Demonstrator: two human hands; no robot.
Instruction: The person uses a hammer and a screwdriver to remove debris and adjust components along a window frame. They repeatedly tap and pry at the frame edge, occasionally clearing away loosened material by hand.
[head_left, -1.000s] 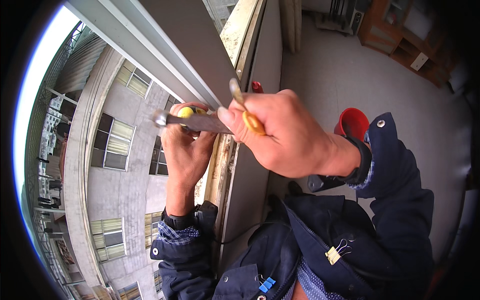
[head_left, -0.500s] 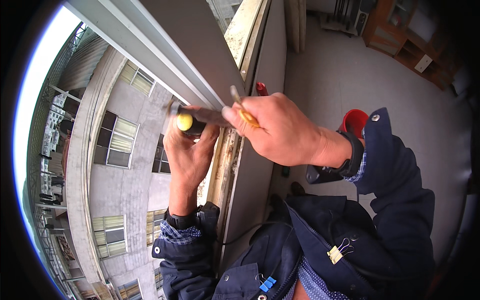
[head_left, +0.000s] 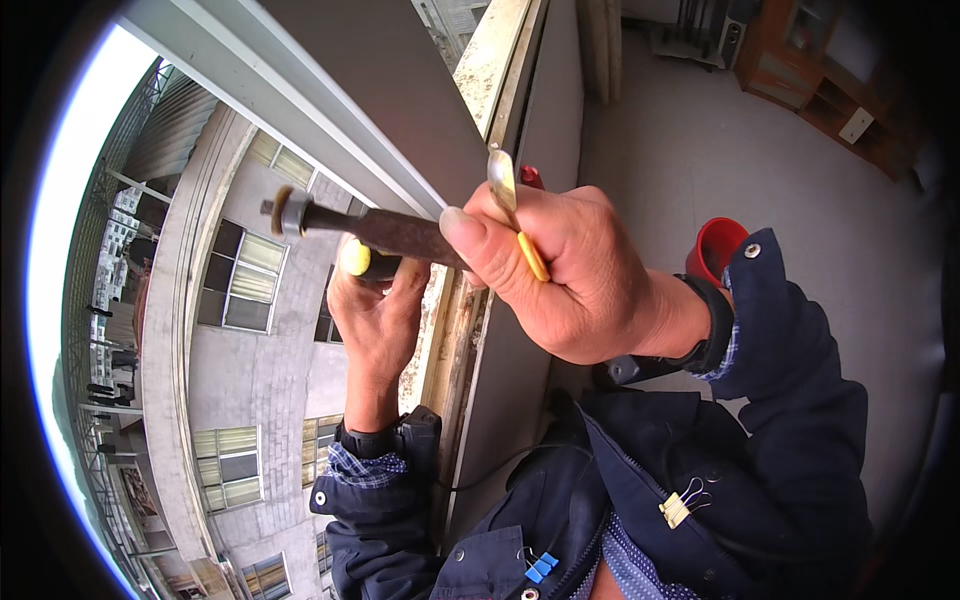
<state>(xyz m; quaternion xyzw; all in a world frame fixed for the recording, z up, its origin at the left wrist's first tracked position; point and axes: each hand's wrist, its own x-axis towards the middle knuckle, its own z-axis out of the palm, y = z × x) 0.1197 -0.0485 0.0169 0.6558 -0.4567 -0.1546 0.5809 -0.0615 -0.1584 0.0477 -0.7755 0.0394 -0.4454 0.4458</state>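
Observation:
My right hand [head_left: 565, 265] is closed round a dark hammer-like tool [head_left: 400, 232], its narrow neck and metal collar pointing left. A small spoon-shaped metal piece [head_left: 502, 178] with a yellow-orange grip sticks up between the same hand's thumb and fingers. Lower and further left, my left hand [head_left: 378, 320] is wrapped round a black tool handle with a yellow end cap [head_left: 355, 257], beside the window frame. The rest of that handled tool is hidden behind my hands. The dark tool's shaft passes in front of the handle in the view, apart from its yellow cap.
A grey-white window frame [head_left: 330, 110] slants above my hands, over a worn, dirty sill [head_left: 440, 350]. Outside on the left stands a building [head_left: 235, 380] with windows. Indoors, a red container [head_left: 712, 248] is by my right sleeve; a wooden cabinet [head_left: 780, 75] stands far right.
The dark tool's collared end has moved up and left, away from the yellow cap it was beside. My right hand looks larger and slightly lower. My left hand keeps its grip, nearly still.

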